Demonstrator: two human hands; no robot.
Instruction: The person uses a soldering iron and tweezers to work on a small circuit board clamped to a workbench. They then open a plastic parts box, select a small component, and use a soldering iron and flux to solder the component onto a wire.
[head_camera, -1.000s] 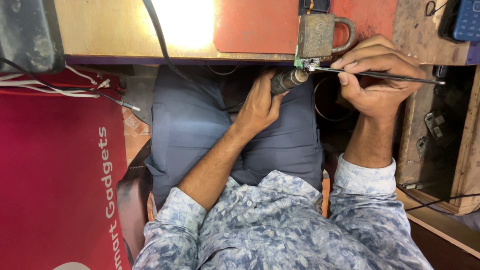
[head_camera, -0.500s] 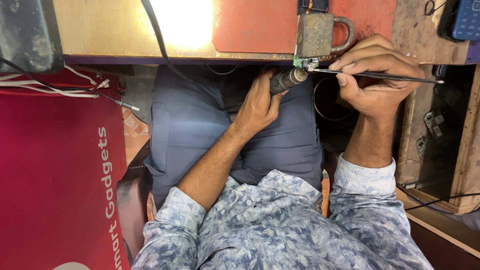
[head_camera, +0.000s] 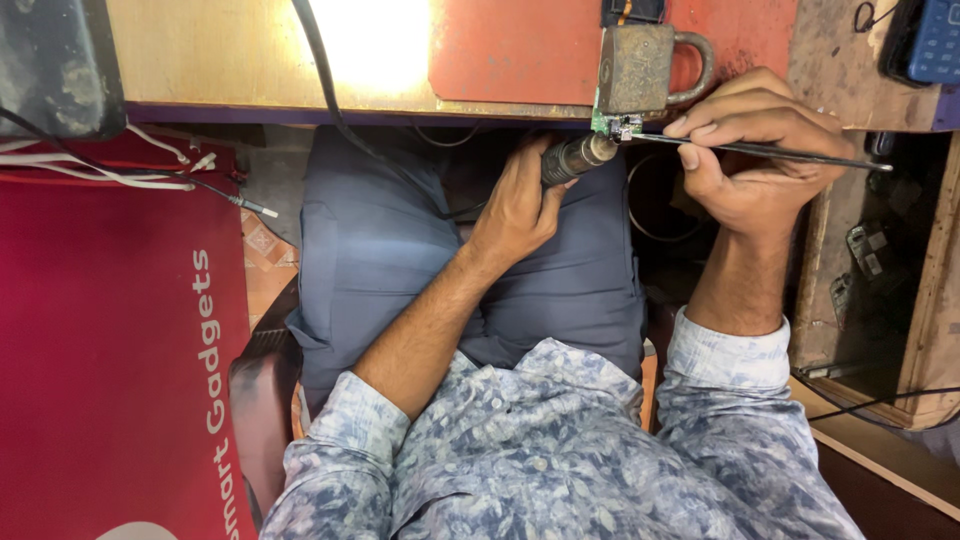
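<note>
**Operator:** What does each hand hold at this step?

**Manual:** Your left hand (head_camera: 520, 200) is wrapped closed around the handle of a hot-air nozzle tool (head_camera: 575, 158), whose metal tip points right and far, at the small green circuit board (head_camera: 612, 123). Your right hand (head_camera: 755, 150) is pinched around slim black tweezers (head_camera: 760, 150); the points reach left to the board, and the long end runs right past your knuckles.

**Operator:** Where is the board?

**Manual:** It sits at the near edge of the wooden bench (head_camera: 230, 50), just beyond the red mat (head_camera: 510, 50). A brass padlock (head_camera: 640, 65) rests on its far part. The nozzle tip stands just beside the board on its left; the tweezer points appear to touch it from the right, though contact is too small to confirm.

**Operator:** What has changed over the last second?

**Manual:** Almost nothing. Both hands, the nozzle and the tweezers keep the same positions against the board. Judge this as a dwell: heat and tweezer hold are being maintained on one spot, and nothing shows as lifted or moved.

**Operator:** What else lies nearby?

**Manual:** A black cable (head_camera: 330, 100) runs from the far bench edge down across your grey trousers (head_camera: 390, 250). White wires (head_camera: 150, 160) lie at the left above the red panel (head_camera: 100, 350). A blue keypad device (head_camera: 935, 40) sits at the far right corner.
</note>
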